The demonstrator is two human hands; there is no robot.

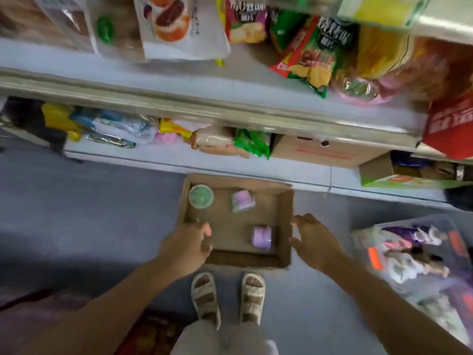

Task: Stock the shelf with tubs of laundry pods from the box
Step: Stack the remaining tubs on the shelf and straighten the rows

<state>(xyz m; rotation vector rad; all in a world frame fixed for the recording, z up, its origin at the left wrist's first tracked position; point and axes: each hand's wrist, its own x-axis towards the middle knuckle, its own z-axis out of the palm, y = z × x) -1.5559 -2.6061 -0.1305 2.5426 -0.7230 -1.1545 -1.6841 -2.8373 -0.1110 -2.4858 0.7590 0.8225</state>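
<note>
Both hands are empty and reaching down toward the box on the floor. The left hand (190,243) has loosely curled fingers at the box's near left edge; whether it touches the cardboard I cannot tell. The right hand (311,239) is spread wide just outside the right wall, holding nothing.

The open cardboard box (285,226) sits on the floor against the foot of the shelving, just ahead of the sandalled feet (227,298). Three tubs remain inside: a green-lidded tub (201,196) upright in the far left corner, a purple tub (242,201) on its side near the far middle, and another purple tub (261,238) tipped toward the near right.

The step looks like fetching the next tub. The near purple one lies closest to the right hand; it would need a grip around its body, then a lift to the shelf (163,80) above.
</note>
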